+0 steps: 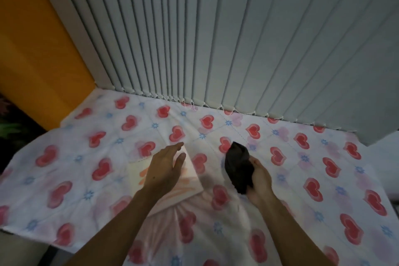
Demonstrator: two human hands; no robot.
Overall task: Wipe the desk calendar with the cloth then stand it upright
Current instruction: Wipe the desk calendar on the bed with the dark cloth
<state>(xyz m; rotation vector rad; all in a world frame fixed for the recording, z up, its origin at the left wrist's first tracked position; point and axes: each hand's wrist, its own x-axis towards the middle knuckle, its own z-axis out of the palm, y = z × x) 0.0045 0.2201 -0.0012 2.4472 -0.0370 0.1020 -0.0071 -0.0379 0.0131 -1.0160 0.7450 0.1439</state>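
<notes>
The desk calendar (140, 176) lies flat on the heart-patterned sheet, pale with orange marks, partly hidden under my left hand. My left hand (165, 168) hovers over it with fingers spread and nothing held; whether it touches the calendar I cannot tell. My right hand (259, 181) is closed around a bunched dark cloth (238, 167), just right of the calendar and a little apart from it.
A white sheet with red hearts and blue flowers (313, 168) covers the surface. Grey vertical blinds (237, 39) hang along the far edge. An orange wall (32, 49) stands at the left. The sheet's left edge drops off near the bottom left.
</notes>
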